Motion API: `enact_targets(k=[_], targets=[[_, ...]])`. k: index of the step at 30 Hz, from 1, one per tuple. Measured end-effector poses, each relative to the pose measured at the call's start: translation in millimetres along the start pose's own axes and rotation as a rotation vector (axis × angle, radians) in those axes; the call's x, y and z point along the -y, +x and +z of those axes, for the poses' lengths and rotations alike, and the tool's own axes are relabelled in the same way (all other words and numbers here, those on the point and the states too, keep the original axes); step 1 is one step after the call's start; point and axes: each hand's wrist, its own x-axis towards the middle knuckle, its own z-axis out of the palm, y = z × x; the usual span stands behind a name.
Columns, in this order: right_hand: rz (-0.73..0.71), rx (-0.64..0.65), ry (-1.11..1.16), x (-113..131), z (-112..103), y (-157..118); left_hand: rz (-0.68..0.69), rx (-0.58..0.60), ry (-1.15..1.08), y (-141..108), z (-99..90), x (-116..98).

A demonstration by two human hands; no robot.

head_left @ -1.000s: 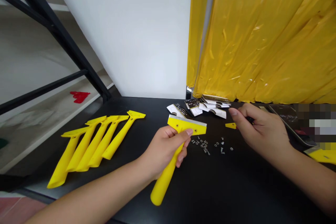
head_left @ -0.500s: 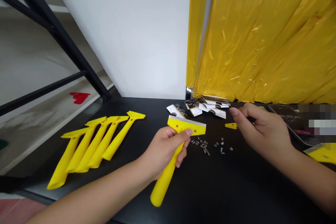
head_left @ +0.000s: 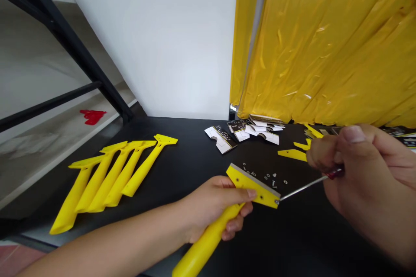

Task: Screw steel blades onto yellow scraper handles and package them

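The yellow scraper (head_left: 224,223), low in the middle of the frame, has tipped rightward in the left hand's (head_left: 216,207) curled fingers, and the right hand's (head_left: 370,177) fingers, pinching a screwdriver (head_left: 303,190), now bring its tip to the scraper's corner, so both hands work together.

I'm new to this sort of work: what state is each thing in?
Left hand: closed around the scraper.
Right hand: closed around the screwdriver.
Scraper: held, tilted.
Screwdriver: tip at the scraper's corner.
Yellow handles: lying side by side.
Small hardware: loose, scattered.
Cards: partly stacked.
Yellow plates: lying loose.
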Motion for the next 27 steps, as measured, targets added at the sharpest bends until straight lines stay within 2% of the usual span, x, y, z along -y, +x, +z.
enact_targets(k=[4, 8, 20, 27], targets=[[0.101, 0.018, 0.125, -2, 6, 0, -0.054, 0.143, -0.006, -1, 0.3, 5], [0.159, 0.075, 0.150, -4, 8, -2, -0.068, 0.220, -0.026, -1, -0.8, 7], [0.242, 0.116, 0.165, -9, 10, -7, -0.066, 0.236, -0.040, -1, -1.6, 6], [0.217, 0.123, 0.129, -12, 7, -6, -0.056, 0.222, -0.030, -1, -3.2, 5]])
